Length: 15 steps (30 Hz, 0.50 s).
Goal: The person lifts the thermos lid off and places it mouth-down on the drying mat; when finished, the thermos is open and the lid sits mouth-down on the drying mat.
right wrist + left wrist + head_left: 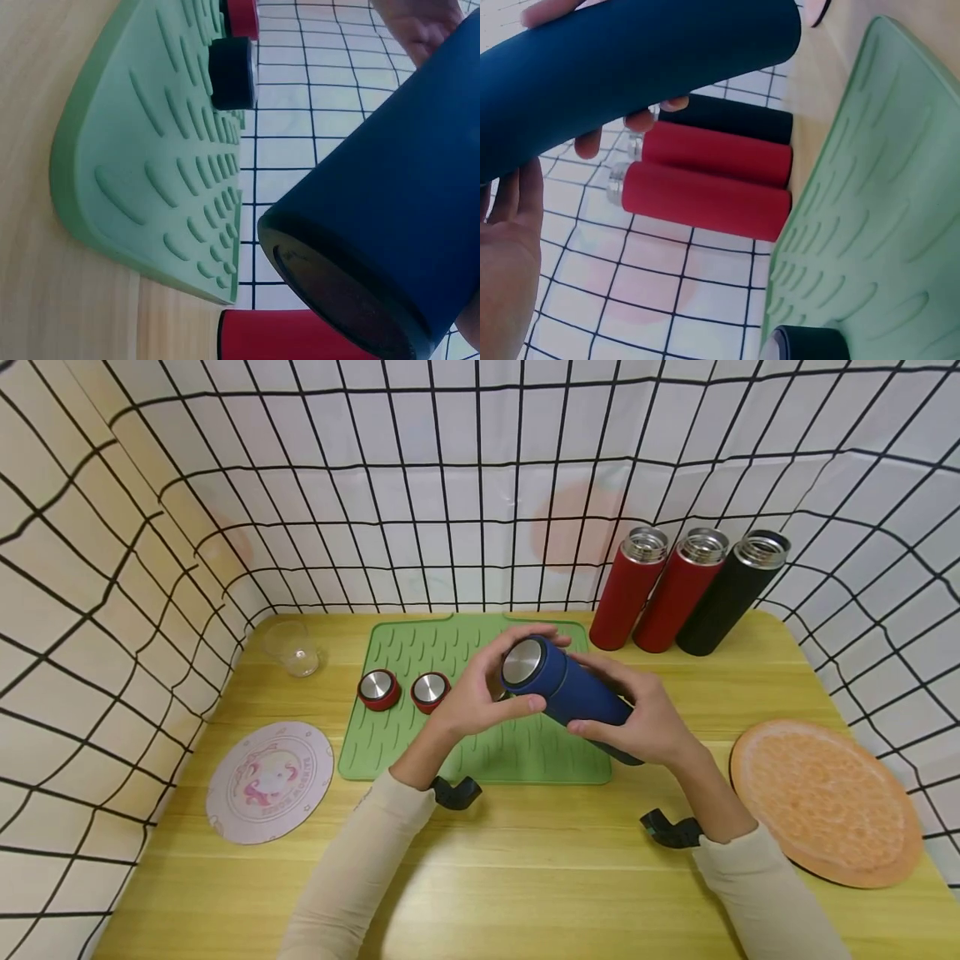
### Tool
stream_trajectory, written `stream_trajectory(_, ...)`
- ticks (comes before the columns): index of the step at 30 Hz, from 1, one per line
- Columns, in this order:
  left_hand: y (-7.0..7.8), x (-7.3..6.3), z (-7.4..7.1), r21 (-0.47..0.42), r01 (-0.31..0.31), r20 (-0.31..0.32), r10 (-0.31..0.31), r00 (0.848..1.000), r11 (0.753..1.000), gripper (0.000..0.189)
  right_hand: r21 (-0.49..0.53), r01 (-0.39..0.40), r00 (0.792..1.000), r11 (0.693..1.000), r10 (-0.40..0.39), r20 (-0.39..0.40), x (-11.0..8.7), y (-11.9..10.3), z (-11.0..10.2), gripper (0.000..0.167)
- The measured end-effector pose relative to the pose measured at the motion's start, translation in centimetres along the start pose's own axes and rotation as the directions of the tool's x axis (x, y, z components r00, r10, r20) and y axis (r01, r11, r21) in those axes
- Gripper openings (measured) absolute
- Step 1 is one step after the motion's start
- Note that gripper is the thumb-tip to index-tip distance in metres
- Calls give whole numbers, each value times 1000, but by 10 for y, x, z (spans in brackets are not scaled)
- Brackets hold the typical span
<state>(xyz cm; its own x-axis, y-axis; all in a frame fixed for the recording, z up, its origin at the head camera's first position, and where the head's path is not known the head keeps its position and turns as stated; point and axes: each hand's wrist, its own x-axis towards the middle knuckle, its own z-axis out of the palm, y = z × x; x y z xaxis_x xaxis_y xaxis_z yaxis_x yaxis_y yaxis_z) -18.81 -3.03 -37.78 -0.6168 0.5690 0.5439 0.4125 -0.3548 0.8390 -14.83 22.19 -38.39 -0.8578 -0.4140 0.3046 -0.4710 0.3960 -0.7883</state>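
A blue thermos bottle (592, 695) with a steel-topped lid (523, 662) is held tilted above the green mat (495, 760). My left hand (480, 689) grips the lid end, thumb in front and fingers behind. Around the lower body curls my right hand (647, 714). The bottle's dark base (341, 300) points down in the right wrist view. Two red lids (378, 689) with steel tops lie on the mat, left of my left hand. A black lid (232, 73) also stands there, mostly hidden by my left hand in the head view.
Two red bottles (628, 589) and a black bottle (731, 597) stand lidless at the back right. A clear glass (300, 658) is at the back left. A pink round mat (270, 782) lies left, an orange round mat (825, 802) right. Black wire grid (375, 543) encloses the table.
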Motion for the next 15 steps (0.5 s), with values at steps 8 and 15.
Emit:
stream_trajectory(8, 4, -1, 3, -121, -8, -27, 5, 1000, 993, 96, 3, 2, 998, 1000, -2, 69, -1, -1, -6, 75)
stream_trajectory(15, 6, -1, 3, -113, -11, -31, 7, 999, 994, 94, -5, -21, 991, 1000, 21, 135, 0, -4, -10, 71)
